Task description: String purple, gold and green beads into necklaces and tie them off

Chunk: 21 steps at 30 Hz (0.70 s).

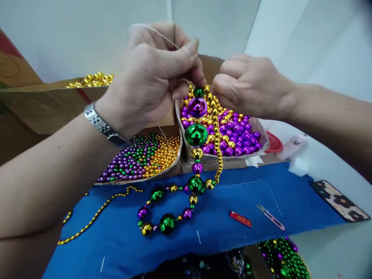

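My left hand [162,66] is raised, thumb and fingers pinched on a white thread [162,35] that loops over its back. Just below its fingertips hangs a bead necklace [196,135] of large green, purple and gold beads, with a strand of small gold beads [216,135] beside them. The necklace's lower part lies in a loop on the blue cloth [215,244]. Close by on the right, my right hand [247,83] is closed in a fist near the top gold beads; what its fingers grip is hidden.
Behind the necklace stand a box of purple and gold beads [238,135] and one of small mixed beads [139,159]. On the cloth lie pink thread snips [270,217], a red piece [240,219] and a gold bead strand [99,213]. A phone-like flowered object [341,199] rests at the right.
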Each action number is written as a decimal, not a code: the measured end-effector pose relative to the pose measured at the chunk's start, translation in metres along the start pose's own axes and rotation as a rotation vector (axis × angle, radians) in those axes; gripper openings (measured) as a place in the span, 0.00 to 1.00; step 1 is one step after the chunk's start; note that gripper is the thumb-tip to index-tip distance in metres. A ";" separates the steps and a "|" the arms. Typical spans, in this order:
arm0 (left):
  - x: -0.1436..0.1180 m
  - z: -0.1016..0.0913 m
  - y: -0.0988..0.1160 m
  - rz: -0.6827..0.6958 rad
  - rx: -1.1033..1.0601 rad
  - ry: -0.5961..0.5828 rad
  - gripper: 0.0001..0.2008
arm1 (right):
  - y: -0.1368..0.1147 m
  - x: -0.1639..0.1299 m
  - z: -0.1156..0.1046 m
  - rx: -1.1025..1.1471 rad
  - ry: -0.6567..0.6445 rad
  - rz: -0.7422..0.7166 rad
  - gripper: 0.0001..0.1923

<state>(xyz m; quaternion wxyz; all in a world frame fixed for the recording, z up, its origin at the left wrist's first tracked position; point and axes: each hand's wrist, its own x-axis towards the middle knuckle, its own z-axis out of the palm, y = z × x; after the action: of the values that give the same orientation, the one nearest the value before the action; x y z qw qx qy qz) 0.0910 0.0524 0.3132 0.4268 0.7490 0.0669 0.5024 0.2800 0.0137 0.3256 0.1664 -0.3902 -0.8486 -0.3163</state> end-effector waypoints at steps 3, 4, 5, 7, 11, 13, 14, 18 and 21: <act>0.002 0.003 -0.005 -0.039 -0.073 -0.014 0.11 | 0.003 -0.008 0.005 -0.323 -0.058 -0.139 0.22; 0.001 0.004 -0.007 -0.061 -0.096 -0.017 0.12 | 0.003 -0.010 0.007 -0.374 -0.059 -0.171 0.22; 0.000 0.006 -0.009 -0.087 -0.117 -0.018 0.11 | 0.002 -0.012 0.010 -0.392 -0.061 -0.192 0.21; -0.002 0.007 -0.014 -0.135 -0.151 -0.025 0.10 | 0.001 -0.018 0.017 -0.356 -0.078 -0.198 0.19; -0.008 0.012 -0.029 -0.148 -0.094 -0.112 0.07 | -0.001 -0.031 0.027 -0.101 -0.166 -0.088 0.16; -0.010 0.016 -0.034 -0.105 0.034 -0.146 0.06 | -0.001 -0.038 0.027 0.022 -0.208 -0.025 0.15; -0.011 0.019 -0.037 -0.080 0.112 -0.165 0.06 | -0.001 -0.041 0.026 0.098 -0.236 0.016 0.16; -0.014 0.029 -0.043 0.016 0.378 -0.269 0.06 | -0.004 -0.055 0.021 0.381 -0.359 0.207 0.19; -0.016 0.037 -0.047 0.078 0.482 -0.278 0.07 | -0.007 -0.065 0.023 0.378 -0.374 0.229 0.17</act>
<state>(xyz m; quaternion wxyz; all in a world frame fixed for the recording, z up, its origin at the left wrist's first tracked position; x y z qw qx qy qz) 0.1285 0.0526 0.2638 0.2220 0.8927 0.0963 0.3802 0.3150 -0.0108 0.2716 0.1113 -0.4973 -0.8587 -0.0541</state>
